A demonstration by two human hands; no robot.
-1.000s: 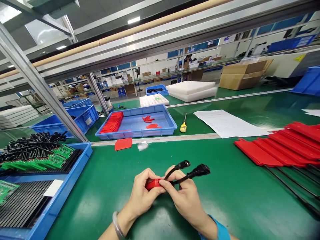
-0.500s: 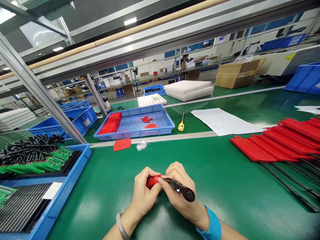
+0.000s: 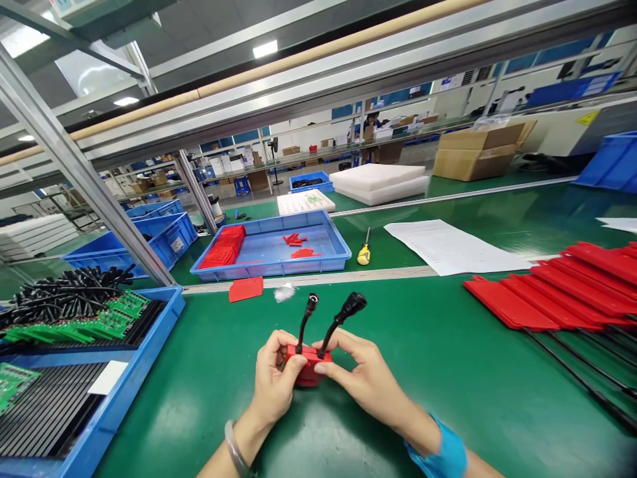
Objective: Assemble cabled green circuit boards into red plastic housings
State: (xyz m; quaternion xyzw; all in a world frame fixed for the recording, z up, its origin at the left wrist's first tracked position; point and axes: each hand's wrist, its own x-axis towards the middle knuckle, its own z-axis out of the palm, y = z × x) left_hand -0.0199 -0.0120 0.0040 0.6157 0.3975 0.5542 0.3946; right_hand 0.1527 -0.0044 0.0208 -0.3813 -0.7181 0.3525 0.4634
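Note:
Between both hands, just above the green tabletop, is a red plastic case (image 3: 308,375) with two short black cables (image 3: 328,335) rising from its top edge. Each cable ends in a round black connector. My left hand (image 3: 276,375) pinches the case's left end, thumb on the near face and fingers behind. At the right end, my right hand (image 3: 355,368) grips the case by the cable's base with thumb and fingers. The far side of the case is hidden. A flat red panel (image 3: 246,289) and a crumpled piece of clear plastic (image 3: 284,292) lie beyond the hands.
A shallow blue tray (image 3: 271,269) holds red panels and small red pieces. Beside it lie a yellow screwdriver (image 3: 365,252) and printed paper (image 3: 448,245). Red cases with black cables (image 3: 552,285) are stacked right. At left, a blue bin (image 3: 172,299) holds green circuit boards (image 3: 107,318).
The red case has been turned, so its near face shows and both cables now point up and away. My right hand has shifted from around the cable to the case's right end.

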